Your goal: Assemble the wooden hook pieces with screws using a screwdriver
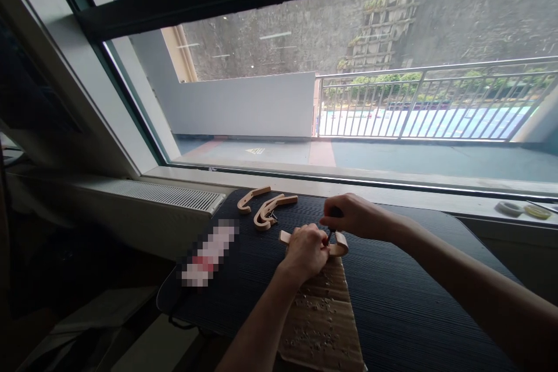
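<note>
My left hand [305, 250] is closed around the middle of a curved wooden hook [340, 244], pressing it down at the far end of a piece of cardboard [322, 314]. The hook's straight end sticks out to the left of the hand and its bent end to the right. In my right hand [349, 213] is a screwdriver [335, 213] with a dark handle, its shaft pointing down at the hook beside my left fingers. The tip is hidden. More wooden hooks [264, 215] lie farther back on the left, with small screws by them.
The dark table [418, 290] has a ribbed top and rounded corners. A blurred pink and white item [209, 256] lies at its left. Small scraps dot the cardboard. Behind runs a window sill [279, 182] with tape rolls [509, 208] at right; a radiator [165, 193] stands left.
</note>
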A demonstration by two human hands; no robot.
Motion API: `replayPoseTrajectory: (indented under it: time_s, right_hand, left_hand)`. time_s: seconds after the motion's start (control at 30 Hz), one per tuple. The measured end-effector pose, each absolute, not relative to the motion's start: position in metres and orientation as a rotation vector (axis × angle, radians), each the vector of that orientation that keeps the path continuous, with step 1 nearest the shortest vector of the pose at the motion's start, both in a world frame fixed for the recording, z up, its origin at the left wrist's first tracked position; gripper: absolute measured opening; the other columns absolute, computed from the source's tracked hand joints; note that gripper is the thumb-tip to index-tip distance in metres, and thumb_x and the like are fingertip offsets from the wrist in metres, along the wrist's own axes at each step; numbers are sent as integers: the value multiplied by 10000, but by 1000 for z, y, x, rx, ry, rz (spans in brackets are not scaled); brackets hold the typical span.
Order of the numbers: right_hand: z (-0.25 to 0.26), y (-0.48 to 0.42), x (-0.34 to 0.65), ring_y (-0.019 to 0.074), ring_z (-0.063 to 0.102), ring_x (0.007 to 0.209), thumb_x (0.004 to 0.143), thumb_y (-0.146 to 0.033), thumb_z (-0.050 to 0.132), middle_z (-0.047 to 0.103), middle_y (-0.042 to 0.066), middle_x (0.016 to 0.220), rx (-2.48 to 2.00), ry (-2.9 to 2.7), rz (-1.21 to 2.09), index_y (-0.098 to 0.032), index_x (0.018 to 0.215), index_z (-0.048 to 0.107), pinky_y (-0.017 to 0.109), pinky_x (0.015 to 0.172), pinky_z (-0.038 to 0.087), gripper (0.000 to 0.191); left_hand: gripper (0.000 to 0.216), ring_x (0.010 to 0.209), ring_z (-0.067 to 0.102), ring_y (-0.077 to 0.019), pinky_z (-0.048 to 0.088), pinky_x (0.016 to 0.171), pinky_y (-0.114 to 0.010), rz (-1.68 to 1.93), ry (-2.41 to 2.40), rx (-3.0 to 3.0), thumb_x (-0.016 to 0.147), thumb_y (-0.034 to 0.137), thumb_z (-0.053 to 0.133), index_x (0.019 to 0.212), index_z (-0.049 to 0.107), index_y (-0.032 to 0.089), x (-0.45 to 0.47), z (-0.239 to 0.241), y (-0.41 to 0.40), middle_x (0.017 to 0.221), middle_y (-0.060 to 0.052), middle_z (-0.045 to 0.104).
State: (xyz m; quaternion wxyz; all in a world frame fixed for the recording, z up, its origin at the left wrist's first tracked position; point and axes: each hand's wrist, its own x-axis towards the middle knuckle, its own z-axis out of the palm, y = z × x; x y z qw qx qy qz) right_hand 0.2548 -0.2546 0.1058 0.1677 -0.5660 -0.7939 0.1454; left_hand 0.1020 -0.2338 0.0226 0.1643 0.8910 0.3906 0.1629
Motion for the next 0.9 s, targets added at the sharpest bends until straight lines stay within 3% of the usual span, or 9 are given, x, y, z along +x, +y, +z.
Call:
replayPoseTrajectory:
  time_s: [0.9]
  right_hand:
    - [104,-255,254,85,417,533,782,-388,554,562,-24,596,-1590,-2309,431,-169,681,594,226,492,283,245]
  left_hand:
    - [120,873,572,-187,421,773,-285,451,1105,2550,765,176,551,752,668,201,103,23,-233,888,-41,631]
